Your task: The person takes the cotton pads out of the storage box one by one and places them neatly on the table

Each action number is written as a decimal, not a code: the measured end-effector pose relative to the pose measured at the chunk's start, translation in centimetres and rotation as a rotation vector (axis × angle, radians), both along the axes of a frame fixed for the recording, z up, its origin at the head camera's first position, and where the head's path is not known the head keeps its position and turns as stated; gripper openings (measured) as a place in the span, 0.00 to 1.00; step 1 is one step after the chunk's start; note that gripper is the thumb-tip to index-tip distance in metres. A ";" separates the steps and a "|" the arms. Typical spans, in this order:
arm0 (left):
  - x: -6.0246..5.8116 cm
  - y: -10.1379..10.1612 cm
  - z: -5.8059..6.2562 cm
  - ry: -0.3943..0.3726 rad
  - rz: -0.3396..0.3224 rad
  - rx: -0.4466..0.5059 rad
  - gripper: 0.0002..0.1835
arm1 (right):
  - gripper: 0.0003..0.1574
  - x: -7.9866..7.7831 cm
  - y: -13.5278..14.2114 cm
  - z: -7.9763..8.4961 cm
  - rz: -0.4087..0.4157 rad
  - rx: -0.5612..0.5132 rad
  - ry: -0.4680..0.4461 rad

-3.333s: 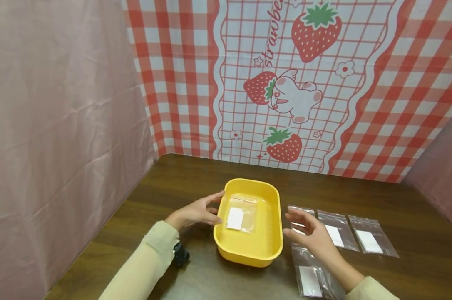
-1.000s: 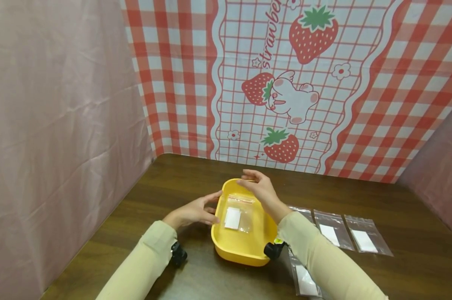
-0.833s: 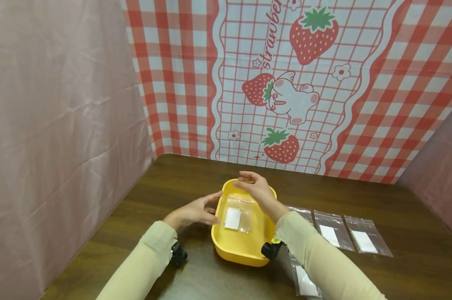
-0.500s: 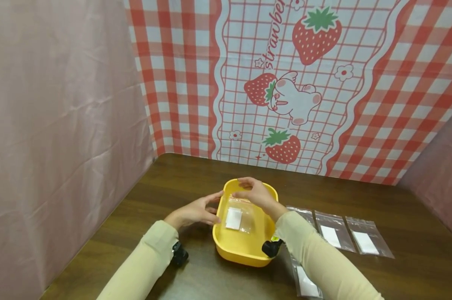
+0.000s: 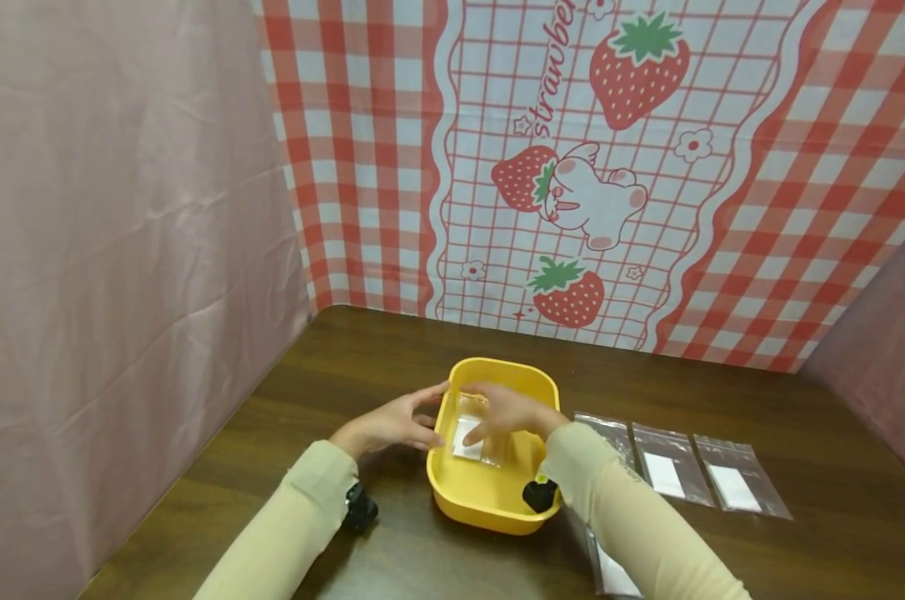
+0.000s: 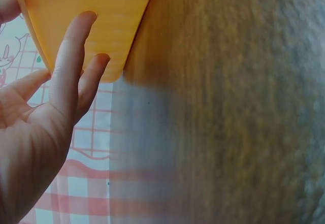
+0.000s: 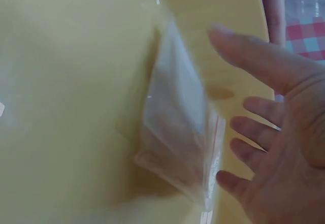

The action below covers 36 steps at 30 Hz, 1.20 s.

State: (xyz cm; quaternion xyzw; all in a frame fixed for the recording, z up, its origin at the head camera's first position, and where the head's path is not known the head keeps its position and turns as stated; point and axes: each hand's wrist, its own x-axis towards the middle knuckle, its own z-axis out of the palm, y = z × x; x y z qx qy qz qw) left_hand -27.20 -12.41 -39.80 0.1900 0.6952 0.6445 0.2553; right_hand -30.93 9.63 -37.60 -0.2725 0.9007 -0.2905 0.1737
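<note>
A yellow tub (image 5: 490, 518) stands on the table. In it lies a clear zip bag (image 5: 468, 439) with a white card inside. At the tub's left side, my left hand (image 5: 389, 427) rests its extended fingers against the outer wall. The left wrist view shows these fingers spread along the tub (image 6: 119, 10). My right hand (image 5: 514, 410) reaches into the tub above the zip bag and covers part of it. In the right wrist view, the thumb and fingers of my right hand (image 7: 284, 132) are apart, beside the zip bag (image 7: 177, 117), with nothing held.
More zip bags with white cards lie right of the tub: one (image 5: 673, 467) in a row, another (image 5: 741, 479) farther right, and one (image 5: 613, 575) nearer, partly under the right sleeve (image 5: 632, 508). A checked strawberry cloth (image 5: 572, 167) hangs behind the table (image 5: 377, 342).
My right hand came from the tub's right side over its far end, then dipped down into the tub over the zip bag. My left hand stays at the left wall.
</note>
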 end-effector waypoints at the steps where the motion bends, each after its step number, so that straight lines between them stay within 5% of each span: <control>1: 0.0 0.0 0.0 -0.001 -0.003 0.002 0.48 | 0.57 0.1 0.0 -0.1 0.023 0.027 -0.022; 6: -0.1 0.0 -0.1 -0.005 -0.010 0.012 0.48 | 0.60 0.3 0.2 -0.6 0.093 0.089 -0.087; 19: -0.1 0.0 -0.1 -0.004 -0.013 0.018 0.49 | 0.52 0.1 0.6 -0.2 0.128 0.178 -0.049; 36: 0.1 0.3 -0.2 -0.004 0.028 -0.001 0.48 | 0.42 -0.3 1.6 1.6 0.203 0.036 0.120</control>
